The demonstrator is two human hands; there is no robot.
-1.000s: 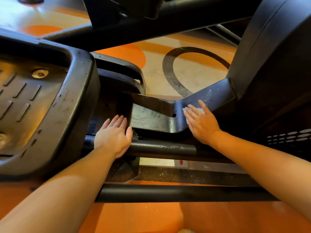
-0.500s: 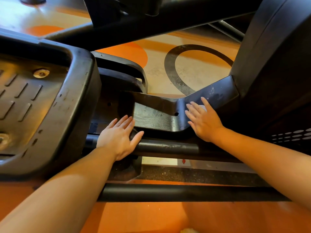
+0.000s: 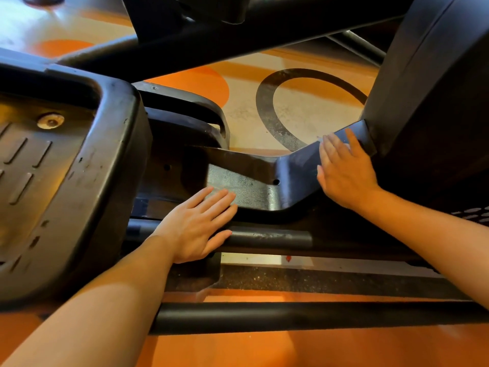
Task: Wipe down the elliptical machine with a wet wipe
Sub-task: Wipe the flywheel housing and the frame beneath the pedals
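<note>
right hand (image 3: 345,173) slid higher up bracket (image 3: 296,165)

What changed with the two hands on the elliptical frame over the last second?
The right hand, pressed flat on the wet wipe, slid up the sloped part of the black bracket toward the machine's housing. The left hand shifted rightward, so its straight fingers now lie on the bracket's flat part, thumb by the lower tube. Neither hand took hold of or released anything. The foot pedal stayed put.
</note>
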